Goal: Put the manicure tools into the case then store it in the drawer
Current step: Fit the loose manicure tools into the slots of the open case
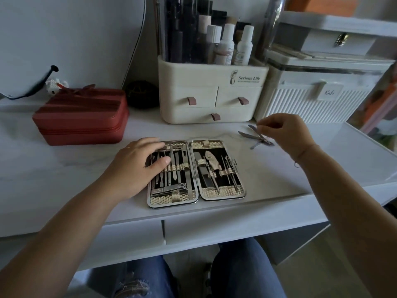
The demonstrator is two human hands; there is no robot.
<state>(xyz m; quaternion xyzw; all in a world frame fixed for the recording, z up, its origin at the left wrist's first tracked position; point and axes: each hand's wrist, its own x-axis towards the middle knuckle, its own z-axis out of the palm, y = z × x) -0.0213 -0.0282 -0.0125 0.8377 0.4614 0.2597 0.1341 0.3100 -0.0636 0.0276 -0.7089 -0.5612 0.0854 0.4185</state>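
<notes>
A white counter (64,173) stands against a pale wall, and the person sits at it in blue jeans. In the middle of the counter lies the case (196,169), open flat like a book, with shiny gold edges and a black inside. Both halves hold many thin metal tools under little gold straps. A nail clipper (169,189) sits in the left half, down at 6 o'clock.

The left hand (137,166) lies flat on the left half of the case. Its fingers are spread loose over the tools and it grips nothing.

At 2 o'clock from the case, a few loose metal tools (255,137) lie crossed on the counter. The right hand (283,130) is just above them. Its fingertips pinch the top end of one thin tool. The other end of that tool seems to touch the counter.

At 12 o'clock, behind the case, stands a cream organizer (212,97) with three small drawers and pink pull tabs. Bottles and tubes stand in its top. At 10 o'clock sits a red zip box (81,117) with a bow on it. At 1 o'clock, past the right hand, is a white ribbed box (318,102). Below the counter edge there are two flat white drawer fronts (236,231), both shut.
</notes>
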